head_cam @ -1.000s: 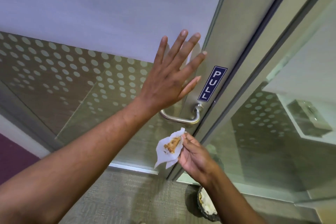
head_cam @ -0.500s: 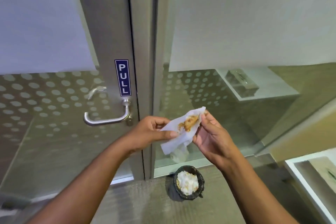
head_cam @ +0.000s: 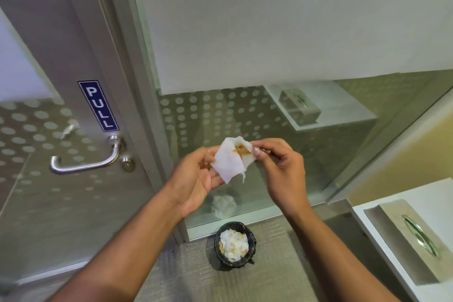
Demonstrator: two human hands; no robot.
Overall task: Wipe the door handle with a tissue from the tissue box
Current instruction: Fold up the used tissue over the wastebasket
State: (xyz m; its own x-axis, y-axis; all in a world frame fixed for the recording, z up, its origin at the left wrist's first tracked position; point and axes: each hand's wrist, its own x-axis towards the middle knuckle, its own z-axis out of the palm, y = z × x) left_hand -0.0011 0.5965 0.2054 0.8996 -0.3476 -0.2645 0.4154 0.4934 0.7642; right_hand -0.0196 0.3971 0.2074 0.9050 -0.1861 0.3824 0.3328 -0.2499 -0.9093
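Observation:
A white tissue (head_cam: 230,161) with a brown smear near its top is held between both hands in front of the glass panel. My left hand (head_cam: 196,179) cups its lower left side, and my right hand (head_cam: 282,167) pinches its upper right edge. The steel lever door handle (head_cam: 83,164) sits on the door at the left, well clear of both hands, below a blue PULL sign (head_cam: 98,105). The metal tissue box (head_cam: 407,238) rests on a white surface at the lower right.
A small dark bin (head_cam: 235,244) filled with crumpled used tissues stands on the floor below my hands, by the glass panel (head_cam: 245,117) with its dotted frosting. A round lock (head_cam: 128,164) sits right of the handle. The glass reflects the tissue box.
My left hand left the door and came down to join the right on the tissue. The view swung right, away from the handle, and the bin and tissue box came into sight.

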